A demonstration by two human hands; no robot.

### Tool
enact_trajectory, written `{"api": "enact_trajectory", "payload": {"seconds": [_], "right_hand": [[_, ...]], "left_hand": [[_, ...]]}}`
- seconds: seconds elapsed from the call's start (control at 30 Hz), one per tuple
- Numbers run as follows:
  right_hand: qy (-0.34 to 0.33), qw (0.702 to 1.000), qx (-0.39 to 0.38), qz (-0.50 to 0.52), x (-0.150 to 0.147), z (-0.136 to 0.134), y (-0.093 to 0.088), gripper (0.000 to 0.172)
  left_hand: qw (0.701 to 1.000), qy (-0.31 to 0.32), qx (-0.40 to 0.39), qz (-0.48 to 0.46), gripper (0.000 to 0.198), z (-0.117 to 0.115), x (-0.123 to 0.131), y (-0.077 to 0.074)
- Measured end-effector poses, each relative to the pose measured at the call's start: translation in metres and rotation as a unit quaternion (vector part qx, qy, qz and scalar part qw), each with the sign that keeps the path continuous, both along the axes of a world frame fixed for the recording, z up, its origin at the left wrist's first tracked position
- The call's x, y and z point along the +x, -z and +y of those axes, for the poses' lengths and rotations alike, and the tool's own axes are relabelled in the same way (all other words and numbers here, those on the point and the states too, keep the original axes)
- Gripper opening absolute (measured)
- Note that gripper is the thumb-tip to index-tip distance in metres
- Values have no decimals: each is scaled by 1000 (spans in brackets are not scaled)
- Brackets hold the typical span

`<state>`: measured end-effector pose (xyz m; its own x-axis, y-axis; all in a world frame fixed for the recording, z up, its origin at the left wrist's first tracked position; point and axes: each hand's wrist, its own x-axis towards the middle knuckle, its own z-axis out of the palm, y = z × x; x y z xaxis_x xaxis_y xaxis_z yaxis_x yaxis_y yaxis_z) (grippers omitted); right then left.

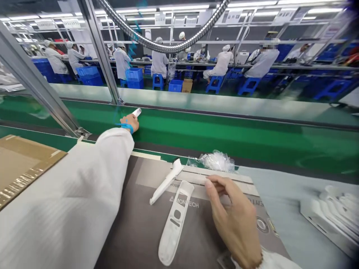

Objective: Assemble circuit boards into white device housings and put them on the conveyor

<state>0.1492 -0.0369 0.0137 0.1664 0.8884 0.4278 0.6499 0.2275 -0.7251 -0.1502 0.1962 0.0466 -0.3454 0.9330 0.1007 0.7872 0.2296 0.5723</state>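
My left hand [130,122] is stretched far out over the green conveyor belt [224,134], closed round a small white plastic part [137,112] whose tip sticks out above the fingers. A blue band sits at that wrist. My right hand [234,220] rests on the dark mat [134,231] near me, fingers loosely curled with thumb and forefinger close together; nothing shows between them. Just left of it lies a long white plastic shell [174,222] with cut-out windows, and beside that a slim white piece [166,182] lies at a slant.
A crumpled clear plastic bag [215,160] lies at the mat's far edge. A cardboard box [19,168] sits at the left, a tray of white parts [333,216] at the right. Metal frame posts [42,89] rise from the belt's edge. Workers sit at benches beyond.
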Motion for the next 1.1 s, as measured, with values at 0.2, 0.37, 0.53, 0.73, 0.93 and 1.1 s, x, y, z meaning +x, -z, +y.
{"api": "enact_trajectory", "payload": {"seconds": [0.2, 0.37, 0.53, 0.73, 0.93, 1.1], "right_hand": [[-141, 891, -186, 389, 4, 10, -10, 44], [-350, 693, -349, 525, 2, 8, -19, 67], [-343, 738, -285, 507, -4, 6, -15, 42], [-156, 791, -116, 580, -11, 13, -2, 48], [-75, 975, 42, 206, 3, 11, -6, 21], [-21, 994, 108, -9, 10, 9, -11, 10]], "left_hand": [[970, 136, 7, -200, 32, -60, 35, -61], [828, 464, -103, -297, 24, -173, 87, -76], [907, 369, 53, -198, 35, -229, 133, -31], [909, 282, 15, -306, 51, -246, 171, 8], [953, 265, 35, -144, 50, -245, 148, 15], [960, 264, 47, -81, 44, -234, 128, 14]]}}
